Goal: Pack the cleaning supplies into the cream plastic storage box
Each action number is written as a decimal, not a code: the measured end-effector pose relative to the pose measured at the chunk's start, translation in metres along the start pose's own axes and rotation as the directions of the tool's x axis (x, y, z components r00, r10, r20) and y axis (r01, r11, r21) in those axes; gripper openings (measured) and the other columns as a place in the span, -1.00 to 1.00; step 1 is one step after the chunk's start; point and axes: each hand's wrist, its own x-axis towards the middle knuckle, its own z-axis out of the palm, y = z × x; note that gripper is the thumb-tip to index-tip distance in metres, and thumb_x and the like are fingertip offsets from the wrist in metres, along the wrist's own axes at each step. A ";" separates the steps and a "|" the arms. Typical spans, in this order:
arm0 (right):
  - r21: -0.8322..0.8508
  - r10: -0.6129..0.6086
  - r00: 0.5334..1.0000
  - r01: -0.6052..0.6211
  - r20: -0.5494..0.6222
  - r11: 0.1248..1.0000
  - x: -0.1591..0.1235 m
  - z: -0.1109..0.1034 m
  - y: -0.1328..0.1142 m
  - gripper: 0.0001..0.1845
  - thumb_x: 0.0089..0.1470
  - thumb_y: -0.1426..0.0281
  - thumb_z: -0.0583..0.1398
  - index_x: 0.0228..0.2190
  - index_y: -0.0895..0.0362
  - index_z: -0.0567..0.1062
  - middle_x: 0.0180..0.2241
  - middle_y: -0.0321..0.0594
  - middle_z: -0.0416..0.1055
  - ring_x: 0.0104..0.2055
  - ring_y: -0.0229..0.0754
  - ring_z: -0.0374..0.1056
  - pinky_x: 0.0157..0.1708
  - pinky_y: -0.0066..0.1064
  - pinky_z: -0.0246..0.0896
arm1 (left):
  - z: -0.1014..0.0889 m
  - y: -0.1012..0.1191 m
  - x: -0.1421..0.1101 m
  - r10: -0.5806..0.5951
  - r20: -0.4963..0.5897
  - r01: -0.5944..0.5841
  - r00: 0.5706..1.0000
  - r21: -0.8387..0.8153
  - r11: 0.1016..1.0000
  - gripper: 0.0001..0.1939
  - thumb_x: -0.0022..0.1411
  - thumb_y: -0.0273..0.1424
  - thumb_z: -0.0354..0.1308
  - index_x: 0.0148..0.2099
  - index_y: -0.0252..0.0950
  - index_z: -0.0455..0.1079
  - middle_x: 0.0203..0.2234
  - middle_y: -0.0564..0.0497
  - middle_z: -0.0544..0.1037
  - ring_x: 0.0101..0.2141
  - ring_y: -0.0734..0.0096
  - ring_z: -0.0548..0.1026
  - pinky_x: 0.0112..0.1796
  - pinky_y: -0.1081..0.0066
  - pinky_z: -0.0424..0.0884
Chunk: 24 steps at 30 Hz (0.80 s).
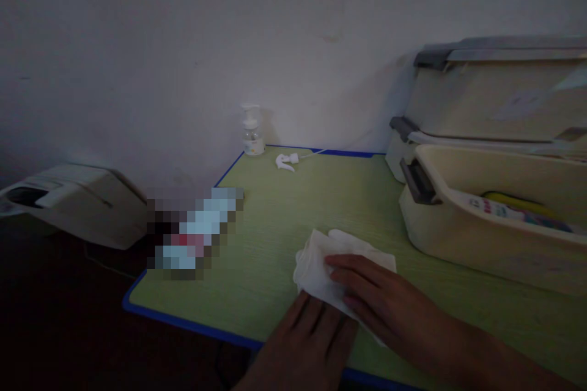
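A folded white cloth [316,263] lies near the front of the green table [275,226], its layered edges showing on the left. My right hand [385,299] rests palm down over it, fingers stretched out and touching its upper surface; the thumb is hidden. From the front, my left hand [312,342] reaches in with its fingers extended side by side. Its fingertips pass out of sight at the cloth's near edge, and its thumb does not show. Both hands are close together, the left one nearer the table's blue front edge.
An open cream bin [472,256] with a dark handle holds packaged items on the right. Lidded boxes [495,98] are stacked behind it. At the back stand a pump bottle [253,134] and a loose white spray head [287,162]. A blurred-out item [202,232] lies left; a white appliance [92,208] is beyond.
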 end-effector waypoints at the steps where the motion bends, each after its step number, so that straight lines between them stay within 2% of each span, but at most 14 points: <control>1: 0.001 -0.004 1.000 0.004 0.002 1.000 -0.001 0.002 0.001 -0.69 0.20 0.51 -0.04 -0.10 0.25 0.41 -0.04 -0.04 0.41 0.02 -0.16 0.32 -0.01 -0.29 0.30 | 0.002 -0.001 -0.004 -0.011 -0.012 0.012 1.000 0.031 0.999 -0.55 0.35 -0.29 -0.13 0.20 -0.41 0.09 0.02 -0.15 0.43 0.02 0.14 0.37 0.04 0.25 0.22; 4: -0.006 -0.022 1.000 0.021 -0.020 1.000 -0.004 0.009 0.004 -0.70 0.21 0.50 -0.04 -0.13 0.25 0.43 -0.04 -0.04 0.42 0.02 -0.15 0.32 0.00 -0.29 0.29 | 0.008 -0.003 -0.016 -0.063 -0.063 0.067 0.996 0.072 0.995 -0.43 0.30 -0.19 -0.06 0.21 -0.50 0.05 0.03 -0.25 0.41 0.06 0.10 0.33 0.07 0.24 0.19; 8: -0.049 -0.070 0.994 0.066 -0.079 0.997 -0.007 0.015 0.007 -0.68 0.22 0.49 -0.05 -0.13 0.26 0.44 -0.05 -0.05 0.43 0.02 -0.14 0.33 0.00 -0.30 0.29 | 0.010 -0.004 -0.023 -0.120 -0.207 0.117 0.971 -0.029 0.993 -0.38 0.26 -0.11 -0.03 0.18 -0.47 0.04 -0.08 -0.23 0.49 0.04 0.10 0.37 0.02 0.15 0.27; 10: -0.068 -0.082 0.993 0.076 -0.082 0.995 -0.009 0.016 0.009 -0.68 0.21 0.50 -0.04 -0.12 0.26 0.44 -0.05 -0.04 0.43 0.01 -0.13 0.33 0.00 -0.30 0.28 | 0.011 -0.001 -0.023 -0.200 -0.291 0.180 0.936 -0.095 0.979 -0.43 0.28 -0.19 -0.05 0.22 -0.43 0.00 -0.11 -0.20 0.51 0.00 0.13 0.41 0.00 0.14 0.32; 13: -0.093 -0.085 0.994 0.078 -0.068 0.993 -0.010 0.015 0.009 -0.68 0.17 0.53 -0.01 -0.11 0.27 0.44 -0.04 -0.02 0.43 0.01 -0.09 0.34 0.00 -0.29 0.28 | 0.013 0.006 -0.023 -0.390 -0.379 0.333 0.839 -0.207 0.920 -0.47 0.32 -0.32 -0.14 0.28 -0.36 -0.09 -0.10 -0.18 0.50 -0.02 0.18 0.43 0.00 0.14 0.36; 14: -0.098 -0.088 0.994 0.082 -0.060 0.992 -0.010 0.014 0.008 -0.68 0.15 0.55 0.00 -0.10 0.27 0.44 -0.04 -0.01 0.42 0.01 -0.08 0.34 -0.01 -0.29 0.29 | 0.012 0.007 -0.022 -0.435 -0.382 0.369 0.815 -0.236 0.899 -0.48 0.32 -0.34 -0.14 0.28 -0.32 -0.08 -0.08 -0.18 0.49 -0.02 0.19 0.43 -0.02 0.16 0.37; 16: -0.098 -0.100 0.994 0.096 -0.042 0.991 -0.010 0.014 0.008 -0.68 0.14 0.56 0.03 -0.09 0.26 0.44 -0.02 -0.01 0.41 0.02 -0.06 0.33 -0.01 -0.28 0.29 | 0.009 0.009 -0.022 -0.498 -0.349 0.417 0.794 -0.283 0.864 -0.52 0.30 -0.37 -0.10 0.25 -0.24 0.00 -0.04 -0.16 0.46 -0.02 0.21 0.44 -0.07 0.24 0.43; 19: -0.094 -0.116 0.992 0.112 -0.039 0.989 -0.010 0.014 0.008 -0.68 0.15 0.55 0.04 -0.08 0.23 0.44 -0.01 -0.04 0.41 0.04 -0.07 0.31 0.01 -0.27 0.27 | -0.002 0.006 -0.016 -0.590 -0.280 0.469 0.757 -0.395 0.790 -0.64 0.26 -0.40 0.00 0.11 -0.20 0.17 -0.06 -0.11 0.46 -0.07 0.28 0.47 -0.17 0.38 0.47; 22: -0.112 -0.132 0.989 0.125 -0.060 0.986 -0.011 0.015 0.009 -0.69 0.17 0.53 0.03 -0.10 0.25 0.45 -0.03 -0.04 0.42 0.03 -0.08 0.32 0.02 -0.29 0.26 | -0.009 0.001 -0.003 -0.709 -0.248 0.518 0.660 -0.534 0.668 -0.86 0.23 -0.40 0.02 -0.13 -0.24 0.27 -0.29 -0.04 0.52 -0.28 0.36 0.53 -0.31 0.46 0.48; 24: -0.130 -0.141 0.987 0.130 -0.074 0.983 -0.011 0.017 0.009 -0.70 0.18 0.52 0.02 -0.12 0.25 0.47 -0.04 -0.03 0.43 0.02 -0.07 0.33 0.02 -0.29 0.26 | -0.010 -0.001 0.006 -0.772 -0.226 0.555 0.595 -0.579 0.597 -0.95 0.20 -0.38 0.05 -0.28 -0.25 0.26 -0.47 0.05 0.47 -0.44 0.41 0.50 -0.43 0.50 0.44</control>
